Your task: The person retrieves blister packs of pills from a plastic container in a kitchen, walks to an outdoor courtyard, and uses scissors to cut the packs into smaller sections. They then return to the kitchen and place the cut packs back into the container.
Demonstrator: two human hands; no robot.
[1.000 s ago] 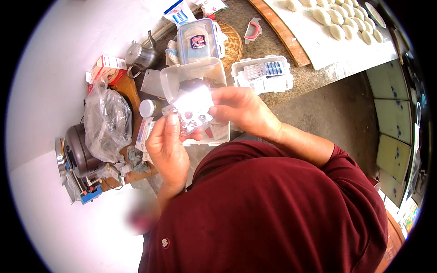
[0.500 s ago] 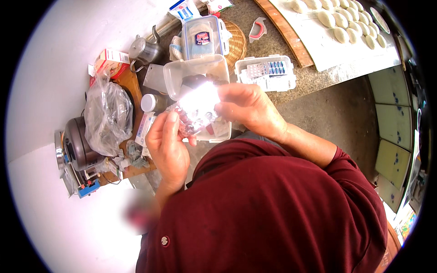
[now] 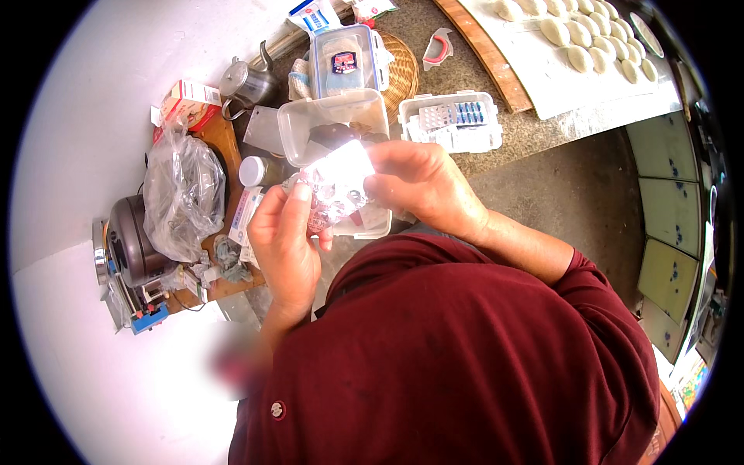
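Note:
A shiny foil blister pack (image 3: 339,184) is held up between my two hands, its upper part washed out by bright glare. Some of its pockets look crumpled or opened. My left hand (image 3: 285,236) pinches the left edge between thumb and fingers. At the upper right edge, the thumb and index finger of my right hand (image 3: 426,180) close on the same pack. Behind and beneath it stands a clear plastic box (image 3: 293,133) with dark contents, partly hidden by my hands.
A lidded clear box (image 3: 364,46) stands beyond, beside a wicker basket (image 3: 401,66). To the right, a white plastic tray (image 3: 494,136) holds blister packs. Left are a metal kettle (image 3: 246,84), a white-lidded jar (image 3: 253,172) and a plastic bag (image 3: 182,198). Dough pieces (image 3: 579,59) lie far right.
The glare on the blister pack has shrunk, so more of its pockets show. Both hands keep their grip, with only a slight shift.

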